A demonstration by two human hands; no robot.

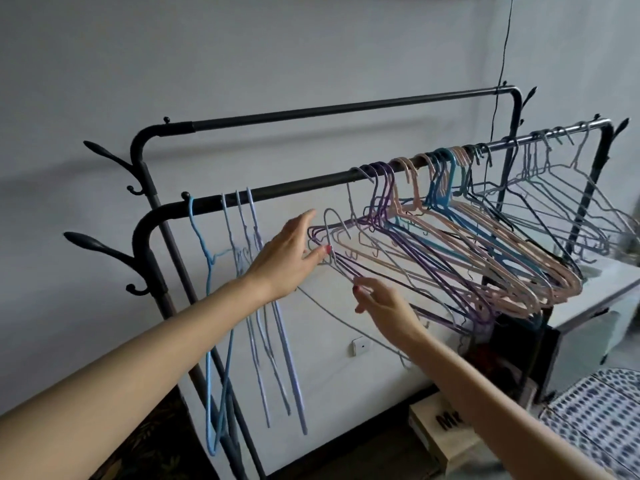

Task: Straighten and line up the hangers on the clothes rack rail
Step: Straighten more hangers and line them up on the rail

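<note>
Two bare forearms reach in from the bottom edge, nearest the lens. Beyond them stands the black metal clothes rack (152, 216), a tubular frame with rounded corners, curved branch-like hooks at its left end and two parallel rails. The front rail (304, 183) carries all the hangers. A dense, tangled cluster of thin plastic-coated hangers (467, 244) in purple, peach, teal and pale grey hangs slanted towards the right along its middle and right part. Four slim light-blue hangers (239, 271) hang straight down, edge-on, near the left end. A loose lavender wire hanger (334, 233), its hook off the rail, sits between the hands. The left hand (284, 258) has its fingers nearly straight, thumb tip touching that hanger's neck. The right hand (384, 304) pinches its thin lower shoulder wire with curled fingers.
</note>
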